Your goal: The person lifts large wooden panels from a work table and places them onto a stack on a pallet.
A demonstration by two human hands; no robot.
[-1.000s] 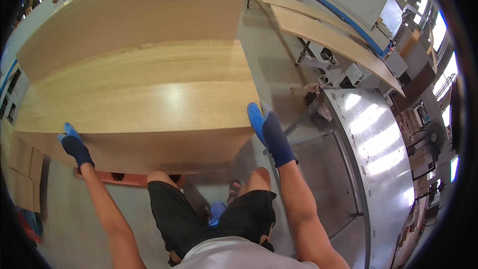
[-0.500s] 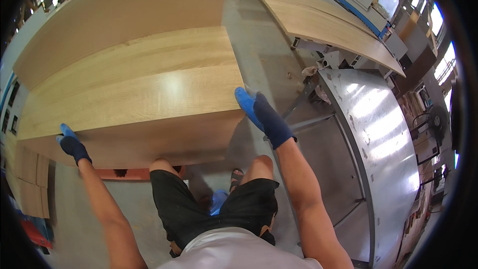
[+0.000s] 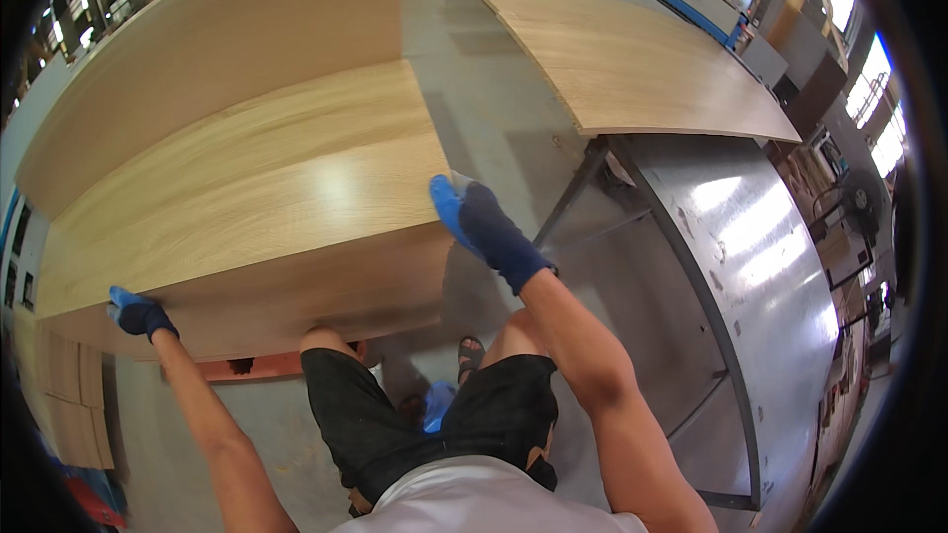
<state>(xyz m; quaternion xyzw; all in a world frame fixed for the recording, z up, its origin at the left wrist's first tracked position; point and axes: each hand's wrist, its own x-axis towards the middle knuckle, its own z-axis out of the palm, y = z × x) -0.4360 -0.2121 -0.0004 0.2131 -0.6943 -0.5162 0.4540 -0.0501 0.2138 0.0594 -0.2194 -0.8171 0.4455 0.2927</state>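
Panel point(image 3: 267, 168) of pale wood grain, lying flat across the left half of the view, with a plain brown front below its near edge, close to the person's knees. Behind it stands a tall brown board point(image 3: 217, 69). To the right is a shiny metal table point(image 3: 765, 266), and a second wood-grain board point(image 3: 632, 59) overlaps its far end. Flat brown sheets point(image 3: 79, 395) are piled at lower left; an orange-red base point(image 3: 262, 367) sits low beneath the panel's front. Far right, a black fan point(image 3: 861, 199) bears a pale hub mark too small to read. The right hand point(image 3: 484, 222), in a blue glove, is at the panel's near right corner, thumb side uppermost. The left hand point(image 3: 138, 314), gloved alike, touches the near edge toward its left end. Most fingers are hidden, so whether either hand pinches the panel or merely presses cannot be told.
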